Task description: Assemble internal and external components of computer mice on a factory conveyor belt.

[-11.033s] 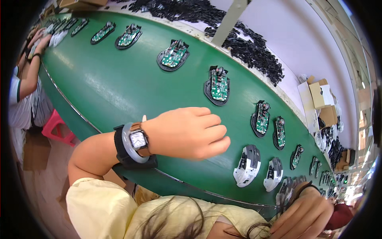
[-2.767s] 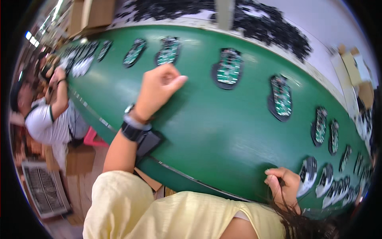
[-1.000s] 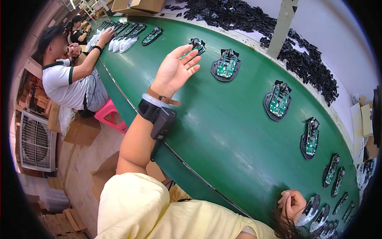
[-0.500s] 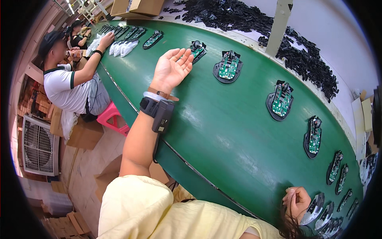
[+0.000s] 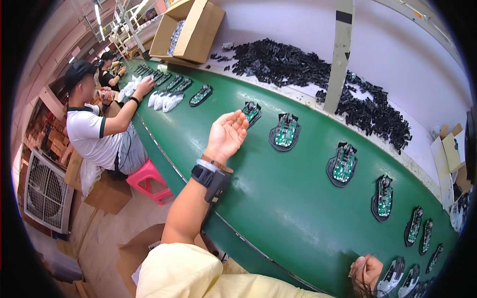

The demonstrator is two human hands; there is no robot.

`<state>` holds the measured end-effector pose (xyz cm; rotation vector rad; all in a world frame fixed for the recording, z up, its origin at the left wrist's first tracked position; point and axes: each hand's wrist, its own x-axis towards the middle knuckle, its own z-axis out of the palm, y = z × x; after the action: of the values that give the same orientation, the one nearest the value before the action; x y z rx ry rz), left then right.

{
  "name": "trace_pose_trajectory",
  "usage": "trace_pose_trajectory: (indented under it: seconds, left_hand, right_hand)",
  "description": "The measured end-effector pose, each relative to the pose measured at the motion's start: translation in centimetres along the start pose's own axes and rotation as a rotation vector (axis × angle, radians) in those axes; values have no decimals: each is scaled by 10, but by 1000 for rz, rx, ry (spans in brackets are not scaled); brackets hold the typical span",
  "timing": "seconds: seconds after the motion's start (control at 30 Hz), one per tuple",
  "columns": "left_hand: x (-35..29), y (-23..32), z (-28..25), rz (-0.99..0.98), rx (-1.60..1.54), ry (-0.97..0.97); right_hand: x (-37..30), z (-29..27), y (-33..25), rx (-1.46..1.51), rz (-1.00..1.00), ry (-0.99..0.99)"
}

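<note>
My left hand [image 5: 227, 136] is over the green conveyor belt [image 5: 278, 184], palm turned up, fingers loosely bent and nothing in it. Its fingertips partly cover an opened computer mouse [image 5: 252, 111] with a green circuit board; whether they touch it I cannot tell. Just right of it lies another opened mouse [image 5: 284, 132], its scroll wheel at the far end. At the lower right my right hand [image 5: 366, 270] is curled closed near the belt, strands of hair across it. What it holds, if anything, is hidden. Beside it sits a white-and-black mouse part [image 5: 391, 277].
More opened mice [image 5: 343, 165] line the belt on both sides. Small black plastic parts [image 5: 283, 62] are heaped behind it, near a metal post [image 5: 339, 59]. A cardboard box [image 5: 198, 32] stands at the far left. A co-worker [image 5: 89, 129] sits left, reaching toward white bags [image 5: 164, 102].
The view has tilted up, so the belt and mice appear lower and more of the back wall shows. Both hands keep nearly the same pose, the left beside the same mouse.
</note>
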<state>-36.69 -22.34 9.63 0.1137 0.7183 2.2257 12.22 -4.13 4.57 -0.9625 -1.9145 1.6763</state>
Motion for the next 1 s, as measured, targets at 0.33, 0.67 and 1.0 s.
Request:
trace_pose_trajectory:
  seconds: [0.33, 0.67, 1.0]
  left_hand:
    - [-1, -5, 2, 39, 73, 73]
    - [3, -9, 8, 39, 104, 22]
    - [-6, -9, 14, 52, 245, 60]
  right_hand:
    - [2, 6, 11, 48, -83, 39]
    - [5, 17, -38, -37, 89, 19]
    - [6, 20, -38, -114, 7, -7]
